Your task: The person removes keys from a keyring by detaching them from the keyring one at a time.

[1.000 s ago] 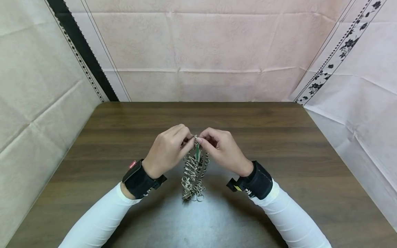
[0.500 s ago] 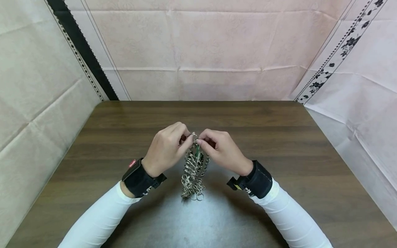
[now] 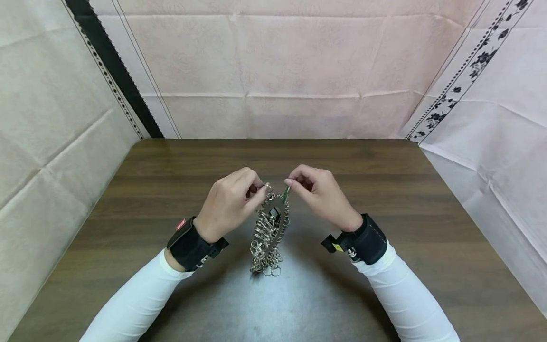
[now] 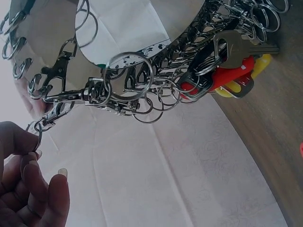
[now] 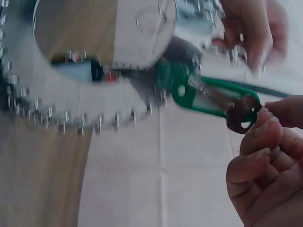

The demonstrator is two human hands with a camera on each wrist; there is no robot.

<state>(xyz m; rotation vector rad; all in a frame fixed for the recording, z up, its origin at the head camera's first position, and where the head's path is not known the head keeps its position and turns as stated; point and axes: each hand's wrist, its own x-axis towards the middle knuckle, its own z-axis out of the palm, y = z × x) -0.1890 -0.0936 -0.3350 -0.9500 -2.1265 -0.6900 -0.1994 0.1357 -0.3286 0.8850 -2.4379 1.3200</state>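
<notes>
A broad flat metal hoop (image 5: pixel 109 101) carries many snap hooks and small split rings around its edge. My left hand (image 3: pixel 232 204) pinches a split ring (image 4: pixel 39 137), which links to a snap hook (image 4: pixel 68 96) on the hoop. To the right, my right hand (image 3: pixel 322 194) holds a brownish key (image 5: pixel 244 111) between thumb and finger. That key hangs with a green key tag (image 5: pixel 182 90), which stretches toward the hoop; blur hides whether they are joined. Red (image 4: pixel 232 73) and yellow (image 4: pixel 262 64) key tags with a dark key (image 4: pixel 234 49) hang at the hoop's far side.
Beneath the hands spreads a dark wooden table (image 3: pixel 171 161). Pale patterned cloth (image 3: pixel 299 71) rises behind it and along both sides. Black bands with small cameras wrap both wrists (image 3: pixel 196 244).
My right hand has moved right and away from my left, drawing the green tag along to the hoop's right side. My left hand keeps its pinch almost in place.
</notes>
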